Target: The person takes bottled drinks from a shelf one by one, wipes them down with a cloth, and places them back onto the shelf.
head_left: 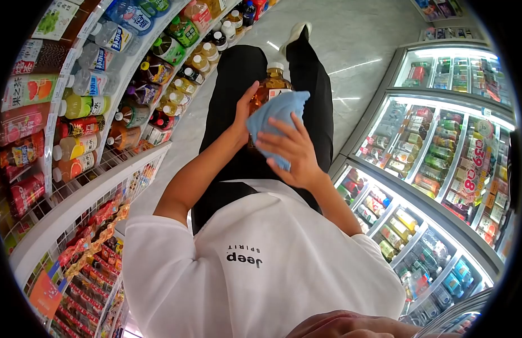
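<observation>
Bottle (264,93): between hands, long axis near to far, cap far.
Left hand (247,108): curled round left side.
Right hand (295,151): pressing cloth (289,105) against right side.

Aisle floor: gray tile (355,78) is opening a passage between the right leg (320,121) and the cooler (372,107).
Left flank: drink shelves (57,101) and a white-rimmed wire rack (92,192) are blocking sideways reach.
Over the lap: left hand (246,110), right hand (295,147), bottle (270,84) and blue cloth (280,107) are crowding the middle.
</observation>
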`<state>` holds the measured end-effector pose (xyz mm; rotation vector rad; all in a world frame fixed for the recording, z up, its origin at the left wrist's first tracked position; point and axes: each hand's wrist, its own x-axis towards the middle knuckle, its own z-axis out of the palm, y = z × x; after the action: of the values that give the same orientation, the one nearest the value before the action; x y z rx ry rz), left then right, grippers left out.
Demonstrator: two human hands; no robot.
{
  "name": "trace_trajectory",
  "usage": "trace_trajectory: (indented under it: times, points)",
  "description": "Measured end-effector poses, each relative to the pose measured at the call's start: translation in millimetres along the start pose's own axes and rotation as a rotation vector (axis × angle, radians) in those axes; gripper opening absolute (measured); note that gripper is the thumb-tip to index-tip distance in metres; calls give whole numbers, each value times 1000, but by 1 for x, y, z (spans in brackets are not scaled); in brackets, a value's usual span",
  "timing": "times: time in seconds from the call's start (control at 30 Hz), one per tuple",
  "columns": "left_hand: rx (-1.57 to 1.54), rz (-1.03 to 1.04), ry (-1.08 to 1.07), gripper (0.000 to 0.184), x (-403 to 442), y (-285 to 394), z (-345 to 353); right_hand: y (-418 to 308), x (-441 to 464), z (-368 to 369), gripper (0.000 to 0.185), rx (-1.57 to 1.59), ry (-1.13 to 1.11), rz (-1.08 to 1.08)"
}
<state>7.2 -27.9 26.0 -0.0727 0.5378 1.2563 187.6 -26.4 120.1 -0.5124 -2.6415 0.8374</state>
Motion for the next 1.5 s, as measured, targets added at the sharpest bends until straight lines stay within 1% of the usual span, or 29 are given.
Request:
trace_trajectory:
  times: [0.07,0.1,0.2,0.3,0.4,0.43,0.5,0.53,0.57,0.6,0.63,0.67,0.7,0.73,0.8,0.83,0.87,0.93,0.97,1.07,1.13,1.17,1.27,1.33,1.37,1.4,1.43,1.47,1.5]
  points:
    - [-38,16,-79,58,9,-2,-8,-8,-10,2,31,2,-45,-43]
    - [-21,36,-69,57,9,-2,-7,-9,-13,2,31,0,-65,-64]
    - [-116,-8,-51,56,15,-3,-12,1,-10,-1,34,112,25,-5]
    - [-96,-88,24,64,10,3,-13,17,9,11,37,258,301,128]
    - [-128,-7,28,54,5,5,-8,37,36,26,48,524,441,280]
    - [-161,-13,-7,51,1,8,-2,44,47,28,49,592,457,304]
    - [-136,5,22,50,-3,8,-1,55,64,30,49,738,484,356]
    - [-124,11,38,49,-5,7,-2,60,69,30,49,786,465,365]
    - [-188,-18,-17,50,-3,5,-9,65,73,29,50,831,448,375]
    - [-197,-13,-15,50,-2,5,-10,67,74,27,50,873,430,385]
    - [-209,-7,-14,51,-1,4,-10,64,75,28,50,865,453,388]
    - [-223,0,-13,52,0,2,-11,61,71,26,48,784,443,336]
    - [-269,-21,-57,56,4,-3,-18,57,65,24,46,701,430,286]
    - [-246,-10,-63,59,6,-8,-24,51,58,21,44,618,415,237]
    - [-199,17,-82,65,9,-13,-34,35,40,11,37,501,313,146]
    - [38,57,-49,81,10,-11,-35,27,29,6,36,440,246,87]
    - [-203,-97,-192,83,23,-8,-58,19,19,3,35,380,178,29]
    - [-291,-110,-274,82,17,-1,-40,9,-1,8,36,300,110,-39]
    - [-273,-125,-271,81,17,0,-38,7,-8,12,36,282,123,-69]
    - [-231,-171,-277,77,16,4,-32,6,-11,11,35,278,93,-41]
    - [-210,-212,-298,76,17,8,-27,6,3,4,34,256,129,11]
    - [-212,-219,-311,84,21,6,-32,9,12,2,34,245,150,35]
    - [-25,-54,-101,86,18,-12,-27,33,39,1,33,171,282,51]
    - [-268,-208,-166,88,25,-8,-29,58,55,7,32,245,355,60]
    - [-261,-239,-241,88,25,-5,-32,67,61,9,31,282,392,66]
    - [-253,-270,-317,88,24,-3,-31,70,66,11,31,392,430,117]
    - [-266,-286,-216,88,19,0,-14,71,73,13,30,503,469,166]
    - [-318,-304,-311,84,23,-2,-26,71,77,14,30,614,506,215]
    - [-370,-323,-404,82,32,-7,-50,69,80,14,31,655,518,214]
